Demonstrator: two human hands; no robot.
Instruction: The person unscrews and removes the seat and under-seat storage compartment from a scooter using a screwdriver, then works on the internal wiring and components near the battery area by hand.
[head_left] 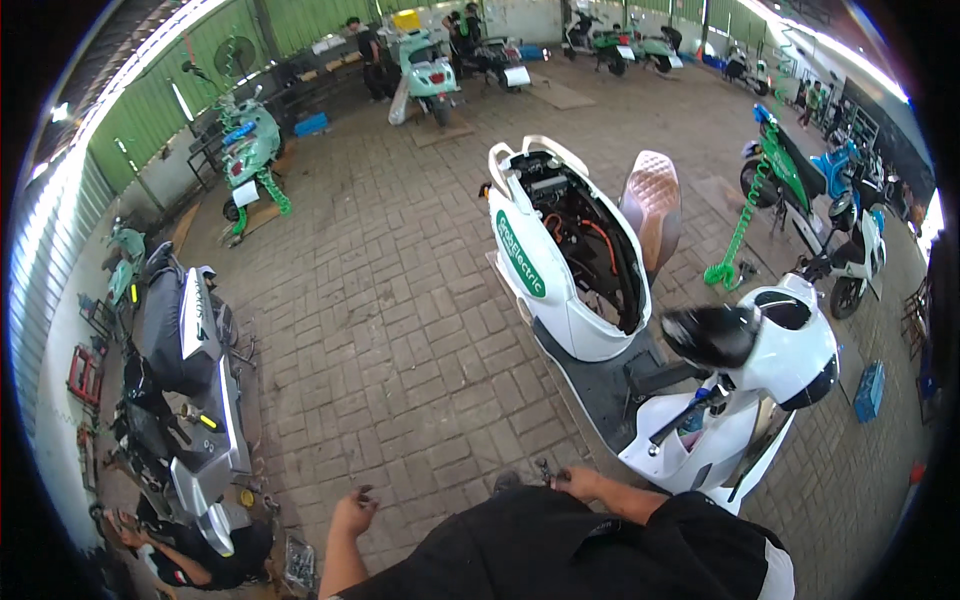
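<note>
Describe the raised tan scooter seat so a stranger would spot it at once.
Right of centre on brick paving stands a white scooter with a green oval sticker. Beside its open dark rear bay, on the right, the tan quilted seat stands tipped up. Upright and diamond-patterned, it differs from the dark, lowered seat of the silver-and-black scooter at left.

At the bottom of the frame, my left hand [354, 510] is over the block paving [390, 330], and my right hand [578, 482] is near the front end of the near scooter [590, 335]. That scooter spans right of centre — wiring [598, 240] lies in its open body, the seat [652, 200] to the right. A parked scooter [200, 325] stands at the left, a co-worker [215, 565] below it in the lower left corner. A coiled hose [742, 230] hangs upper right — a toolbox [870, 390] sits below, farther right.
</note>
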